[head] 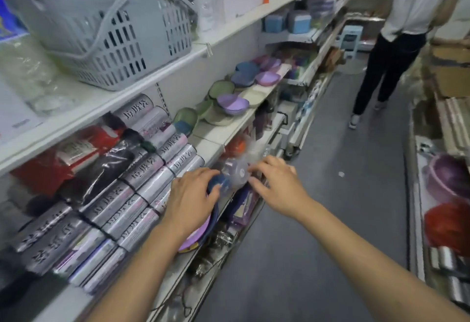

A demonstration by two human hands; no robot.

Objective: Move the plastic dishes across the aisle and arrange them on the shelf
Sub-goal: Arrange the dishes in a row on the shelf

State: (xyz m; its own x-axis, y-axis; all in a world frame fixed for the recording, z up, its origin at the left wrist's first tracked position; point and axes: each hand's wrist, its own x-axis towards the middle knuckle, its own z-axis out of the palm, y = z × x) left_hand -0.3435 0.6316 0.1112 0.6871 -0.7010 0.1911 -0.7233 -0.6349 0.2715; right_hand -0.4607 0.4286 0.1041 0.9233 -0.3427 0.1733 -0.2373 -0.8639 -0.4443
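Head view: left hand (192,194) grips a blue dish (219,184) atop the stack under its palm, steadying it at the shelf (211,141) edge. Right hand (276,184), just beside, pinches clear wrapping (235,169), probably to free it. Blurred, though.

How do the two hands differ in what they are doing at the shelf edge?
The left hand lies over stacked dishes, fingertips on a blue dish; the right hand reaches from the aisle side, fingers on a clear plastic wrap. The left hand sits lower and nearer the silver rolls; the right is over the shelf edge. Both are palm down, and motion blur hides their exact grip.
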